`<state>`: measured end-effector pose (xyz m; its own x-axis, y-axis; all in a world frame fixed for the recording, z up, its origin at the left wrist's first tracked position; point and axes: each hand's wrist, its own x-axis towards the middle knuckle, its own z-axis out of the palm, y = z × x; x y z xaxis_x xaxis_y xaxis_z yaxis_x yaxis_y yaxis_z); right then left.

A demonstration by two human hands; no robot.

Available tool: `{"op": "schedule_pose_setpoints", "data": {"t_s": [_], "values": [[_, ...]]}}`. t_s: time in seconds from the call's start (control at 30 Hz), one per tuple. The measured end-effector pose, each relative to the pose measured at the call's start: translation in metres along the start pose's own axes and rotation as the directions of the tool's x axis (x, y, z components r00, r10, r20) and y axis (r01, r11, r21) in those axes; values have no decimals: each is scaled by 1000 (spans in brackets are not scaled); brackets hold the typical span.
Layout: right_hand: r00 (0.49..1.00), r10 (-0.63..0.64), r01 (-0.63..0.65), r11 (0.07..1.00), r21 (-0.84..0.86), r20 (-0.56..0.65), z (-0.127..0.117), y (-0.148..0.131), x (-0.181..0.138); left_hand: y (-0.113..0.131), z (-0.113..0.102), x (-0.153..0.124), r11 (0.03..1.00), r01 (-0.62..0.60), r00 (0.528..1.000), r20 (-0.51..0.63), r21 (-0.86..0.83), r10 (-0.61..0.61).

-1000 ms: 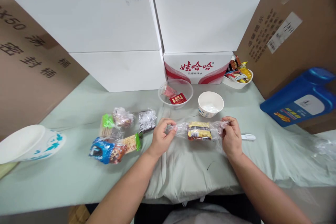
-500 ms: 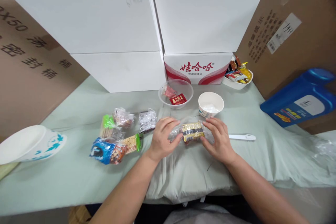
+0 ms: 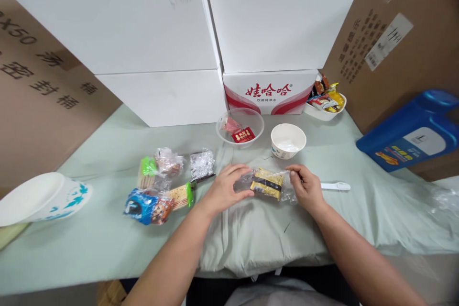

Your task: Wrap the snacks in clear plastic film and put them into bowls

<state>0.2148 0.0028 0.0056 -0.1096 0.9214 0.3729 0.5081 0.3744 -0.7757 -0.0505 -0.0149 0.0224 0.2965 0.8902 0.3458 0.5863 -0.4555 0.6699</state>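
A clear plastic bag (image 3: 247, 182) with a yellow-wrapped snack (image 3: 268, 183) inside lies on the cloth before me. The snack has a dark band across it. My left hand (image 3: 226, 187) is at the bag's left end, thumb and fingers apart. At the right end, my right hand (image 3: 304, 188) pinches the bag's upper corner between thumb and fingers. Left of my hands lie a dark snack in a shiny clear wrapper (image 3: 202, 164), a blue snack packet (image 3: 147, 206), green-topped packs of crackers (image 3: 181, 196) and a clear-wrapped brown snack (image 3: 169, 161).
Behind my hands stand a clear bowl (image 3: 257, 129) with red packets and a white paper cup (image 3: 289, 141). A white plastic utensil (image 3: 335, 186) lies right. Further out are a paper bucket (image 3: 60, 201), a snack-filled bowl (image 3: 324, 114) and a blue bottle (image 3: 405, 136). Boxes (image 3: 158, 98) wall the back.
My right hand has gone from resting on the bag to pinching its corner, slightly further right. The yellow snack has turned and tilted a little. My left hand has barely moved.
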Motion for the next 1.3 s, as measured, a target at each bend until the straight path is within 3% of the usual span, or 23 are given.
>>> {"op": "schedule_pose_setpoints", "data": {"t_s": [0.1,0.2,0.3,0.37,0.43,0.5,0.53,0.6,0.63,0.7,0.8,0.9,1.03,1.13,1.23,1.3], "values": [[999,26,-26,1000,-2,-24,-4,2,4,0,0,1,996,70,995,81,-62,-65],[997,28,-30,999,-34,-74,-9,7,10,-4,1,-1,952,233,973,53,-200,-227],[978,-89,63,989,-137,-191,-13,11,15,-12,3,0,900,338,926,-70,-274,-370],[938,-204,144,965,-219,-279,-16,8,15,-16,4,1,910,359,881,-246,-210,-404],[908,-308,243,940,-239,-285,-17,1,12,-15,3,1,945,321,842,-440,-60,-314],[894,-419,395,904,-163,-161,-16,-10,6,-8,2,-1,971,197,821,-564,132,-90],[877,-478,471,877,-101,-60,-14,-16,4,-4,1,-2,971,111,819,-573,212,32],[831,-538,545,839,-10,143,-9,-26,2,5,2,-5,960,-61,849,-491,273,194],[820,-527,542,840,-7,224,-6,-30,3,8,3,-5,962,-115,887,-411,249,212],[826,-454,507,858,-88,334,-2,-33,8,10,7,-5,977,-129,965,-203,170,163],[836,-335,484,824,-295,435,-2,-31,16,3,12,-2,987,-91,996,38,133,86],[830,-253,493,749,-443,497,-12,-29,19,-2,10,-1,984,-103,991,98,146,89],[808,-245,521,721,-457,536,-34,-31,12,9,-4,-1,988,-153,983,105,26,149],[764,-302,574,722,-386,571,-49,-38,1,23,-17,-2,961,-135,932,299,-241,206],[714,-380,634,707,-313,588,-59,-49,-15,29,-21,-3,919,29,773,592,-392,228],[667,-397,668,694,-270,631,-63,-57,-27,29,-18,-5,928,129,716,680,-351,158]]}}
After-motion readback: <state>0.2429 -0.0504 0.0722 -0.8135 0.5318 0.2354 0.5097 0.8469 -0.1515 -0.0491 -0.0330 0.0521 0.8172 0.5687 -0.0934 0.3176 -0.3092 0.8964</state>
